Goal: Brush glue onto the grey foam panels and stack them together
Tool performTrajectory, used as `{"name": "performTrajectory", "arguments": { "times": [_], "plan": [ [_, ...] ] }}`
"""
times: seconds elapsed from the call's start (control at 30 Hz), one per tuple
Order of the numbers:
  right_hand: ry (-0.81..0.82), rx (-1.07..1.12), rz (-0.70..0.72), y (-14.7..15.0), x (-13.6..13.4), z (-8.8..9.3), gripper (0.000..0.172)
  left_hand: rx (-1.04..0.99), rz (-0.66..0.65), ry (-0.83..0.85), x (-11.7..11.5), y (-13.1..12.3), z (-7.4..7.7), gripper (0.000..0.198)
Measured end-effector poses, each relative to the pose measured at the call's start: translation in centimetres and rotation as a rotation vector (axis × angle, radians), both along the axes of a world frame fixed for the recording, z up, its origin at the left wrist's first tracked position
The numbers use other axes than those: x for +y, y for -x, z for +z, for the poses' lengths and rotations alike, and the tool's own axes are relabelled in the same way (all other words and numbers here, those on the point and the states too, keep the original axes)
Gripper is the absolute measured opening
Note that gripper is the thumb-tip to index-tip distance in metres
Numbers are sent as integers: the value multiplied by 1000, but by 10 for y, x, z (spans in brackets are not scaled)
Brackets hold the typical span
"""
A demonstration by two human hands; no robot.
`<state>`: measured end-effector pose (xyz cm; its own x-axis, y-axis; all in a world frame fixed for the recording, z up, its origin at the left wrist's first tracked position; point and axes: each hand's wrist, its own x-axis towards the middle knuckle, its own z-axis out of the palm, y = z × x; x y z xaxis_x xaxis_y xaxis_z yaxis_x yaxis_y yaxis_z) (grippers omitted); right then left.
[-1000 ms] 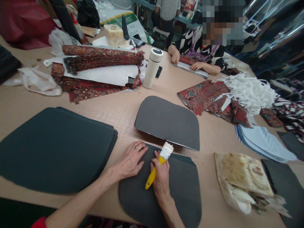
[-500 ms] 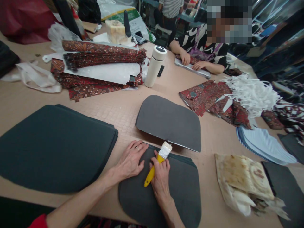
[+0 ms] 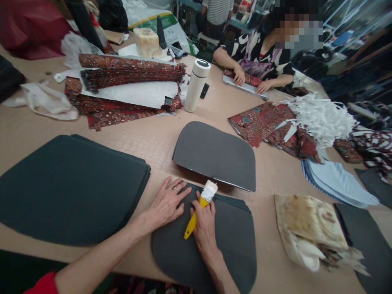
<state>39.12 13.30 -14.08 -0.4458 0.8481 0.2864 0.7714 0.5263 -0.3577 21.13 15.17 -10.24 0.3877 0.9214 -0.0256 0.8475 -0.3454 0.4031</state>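
My right hand [image 3: 204,222] grips a yellow-handled brush [image 3: 199,208] whose white, glue-caked bristles point away from me. It rests on a dark grey rounded panel [image 3: 232,241] at the table's near edge. My left hand [image 3: 167,202], a ring on one finger, lies flat with fingers spread on that panel's upper left corner. Just beyond the brush tip lies a second grey panel [image 3: 216,155], its near edge lifted slightly off the table.
A stack of dark panels [image 3: 67,188] lies to the left. Patterned red fabric stacks [image 3: 122,87], a white flask [image 3: 196,85], shredded white strips [image 3: 321,116] and a stained cloth [image 3: 306,224] crowd the table. Across it a seated person [image 3: 260,61] handles a metal bar [image 3: 245,87].
My hands and the brush have barely shifted on the panel. The person opposite has moved both hands along the metal bar.
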Motion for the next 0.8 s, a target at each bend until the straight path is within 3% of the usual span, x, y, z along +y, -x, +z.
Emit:
{"name": "performTrajectory", "arguments": {
  "times": [0.13,0.3,0.43,0.53,0.63,0.73,0.8],
  "plan": [
    [-30,67,-42,-19,-7,-1,16,63,4,-4,-2,-1,-2,49],
    [-73,63,-301,-88,-17,-9,16,78,27,-41,-5,3,-11,49],
    [-83,30,-377,-122,-22,-19,21,87,56,-82,-11,0,-8,48],
    [-59,21,-396,-123,-24,-22,20,65,50,-111,-11,-26,4,48],
    [-48,30,-392,-119,-25,-23,20,1,-33,-113,-4,-71,8,49],
    [-53,45,-392,-119,-26,-23,21,-17,-33,-65,6,-107,-3,51],
    [-55,52,-389,-120,-25,-23,23,14,7,-48,9,-113,-14,56]
  ]
}}
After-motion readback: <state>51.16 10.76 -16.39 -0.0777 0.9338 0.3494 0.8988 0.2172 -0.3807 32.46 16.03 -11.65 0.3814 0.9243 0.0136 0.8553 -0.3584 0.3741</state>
